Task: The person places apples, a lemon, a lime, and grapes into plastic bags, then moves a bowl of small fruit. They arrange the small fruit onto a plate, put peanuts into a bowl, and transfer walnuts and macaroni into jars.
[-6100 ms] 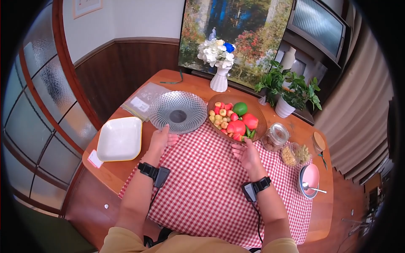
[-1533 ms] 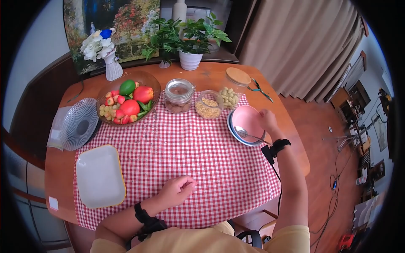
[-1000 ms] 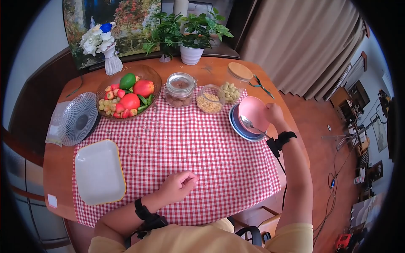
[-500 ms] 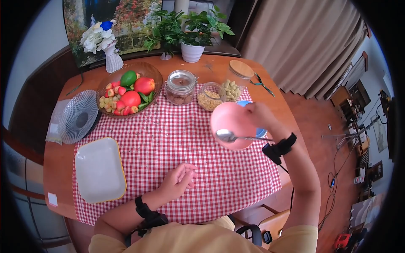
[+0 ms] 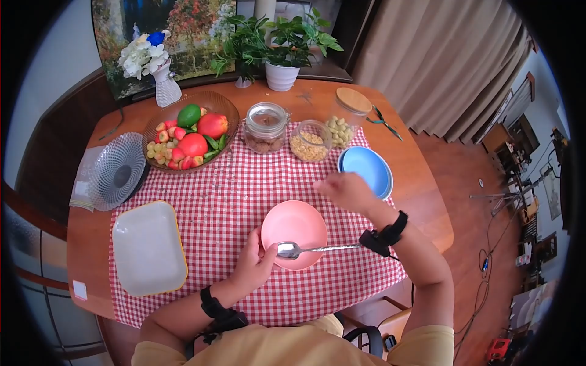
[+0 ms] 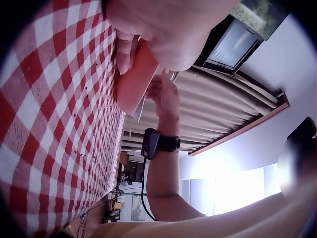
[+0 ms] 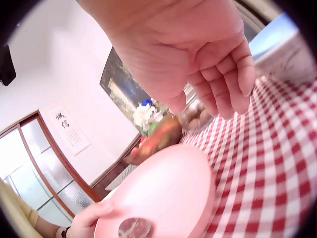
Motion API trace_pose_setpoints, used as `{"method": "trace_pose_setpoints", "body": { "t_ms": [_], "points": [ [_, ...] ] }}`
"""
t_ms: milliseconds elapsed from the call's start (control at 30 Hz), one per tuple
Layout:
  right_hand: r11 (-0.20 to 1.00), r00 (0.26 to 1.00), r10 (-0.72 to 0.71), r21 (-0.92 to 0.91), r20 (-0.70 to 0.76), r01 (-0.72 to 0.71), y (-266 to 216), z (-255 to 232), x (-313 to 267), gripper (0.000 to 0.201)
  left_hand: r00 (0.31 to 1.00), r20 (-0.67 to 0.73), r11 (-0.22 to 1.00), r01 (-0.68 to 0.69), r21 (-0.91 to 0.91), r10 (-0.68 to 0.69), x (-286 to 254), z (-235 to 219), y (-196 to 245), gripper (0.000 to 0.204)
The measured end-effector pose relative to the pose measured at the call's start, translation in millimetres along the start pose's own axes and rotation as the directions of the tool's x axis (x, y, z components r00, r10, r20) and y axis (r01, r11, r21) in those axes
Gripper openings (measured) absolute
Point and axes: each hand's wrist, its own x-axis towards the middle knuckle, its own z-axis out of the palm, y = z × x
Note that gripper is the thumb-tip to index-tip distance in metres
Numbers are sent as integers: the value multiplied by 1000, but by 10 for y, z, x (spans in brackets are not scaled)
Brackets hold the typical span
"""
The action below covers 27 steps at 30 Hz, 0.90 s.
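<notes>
In the head view a pink bowl (image 5: 294, 229) stands on the checked cloth in front of the body. A metal spoon (image 5: 289, 249) lies across it, its handle sticking out over the right rim. My left hand (image 5: 253, 262) grips the bowl's left rim, thumb at the edge by the spoon's head; the left wrist view shows fingers along the bowl's outer wall. My right hand (image 5: 348, 192) is raised between this bowl and a blue bowl (image 5: 366, 171) stacked in others. Seen from the right wrist, its fingers hang loosely bent with nothing in them.
A white tray (image 5: 146, 250) lies at the left, with a clear glass bowl (image 5: 131, 174) behind. Further back stand an amber bowl (image 5: 229, 122) of fruit, a clip-lid jar (image 5: 266, 128), a tub of yellow bits (image 5: 309, 143) and a jar of nuts (image 5: 339, 131).
The right hand has lifted the pink bowl with its spoon off the stack, brought it left and let go. The blue bowl is uncovered. The left hand now grips the pink bowl.
</notes>
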Motion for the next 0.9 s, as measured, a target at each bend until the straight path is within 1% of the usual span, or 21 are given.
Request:
{"method": "trace_pose_setpoints", "body": {
  "t_ms": [33,67,100,167,233,267,300,333,367,433,467,500,533,567,600,633,667,733,767,833,900],
  "points": [
    [998,995,44,-34,-90,-47,83,-105,17,43,1000,1,1000,1,-2,-1,-3,7,5,43],
    [992,956,17,-118,-294,-54,242,-149,41,43,1000,-13,1000,15,-15,-15,-7,13,15,43],
    [977,875,-28,-198,-483,-78,461,-159,76,45,999,-27,999,28,-28,-29,-10,16,22,44],
    [874,783,-127,-442,-609,-202,957,-197,129,51,999,-40,999,10,-47,-12,-8,26,-24,44],
    [822,856,175,-406,-486,-399,1123,-320,20,49,998,-61,998,-10,-66,6,-8,42,-83,44],
    [823,857,170,-408,-486,-395,1263,-366,-3,49,997,-76,995,-15,-95,7,-10,56,-109,44],
    [845,876,335,-302,-346,-442,1431,-391,-4,48,996,-91,992,-19,-125,8,-7,65,-123,43],
    [841,863,473,-201,-178,-503,1483,-423,-15,47,996,-94,992,-20,-126,8,-4,63,-131,43],
    [841,864,471,-204,-177,-501,1530,-436,-27,47,996,-85,992,-5,-125,-6,-4,58,-139,44],
    [805,811,584,159,-38,-572,1576,-450,-63,39,997,-74,992,13,-124,-22,-8,56,-129,44],
    [804,811,585,160,-35,-573,1579,-473,-84,39,997,-77,998,-11,-63,6,-5,45,-98,44],
    [847,831,529,48,-174,-529,1577,-509,-108,34,996,-77,999,-35,0,34,-7,36,-81,45],
    [869,841,449,-71,-303,-490,1572,-543,-127,30,997,-75,999,-33,2,34,-9,35,-94,45],
    [869,841,449,-70,-303,-490,1591,-575,-136,30,998,-68,998,-9,-64,5,-6,40,-115,45],
    [886,837,344,-146,-426,-439,1616,-611,-140,27,998,-60,991,15,-130,-23,-4,44,-126,45],
    [890,816,224,-229,-534,-394,1617,-643,-139,24,998,-62,991,16,-130,-24,-3,41,-105,45],
    [890,817,221,-231,-532,-392,1499,-700,-157,24,997,-73,998,-11,-58,7,-5,36,-68,45],
    [931,818,364,151,-446,-332,1207,-784,-210,22,996,-84,999,-34,13,35,-10,34,-39,45],
    [931,818,365,150,-445,-333,1086,-761,-220,22,995,-85,999,-41,25,43,-12,33,-37,44],
    [825,909,355,531,-219,-195,844,-650,-212,25,995,-83,998,-48,38,51,-10,20,-20,44],
    [773,944,319,598,-80,-211,631,-484,-134,30,1000,-28,998,6,63,-4,-11,-6,4,42]
  ]
}}
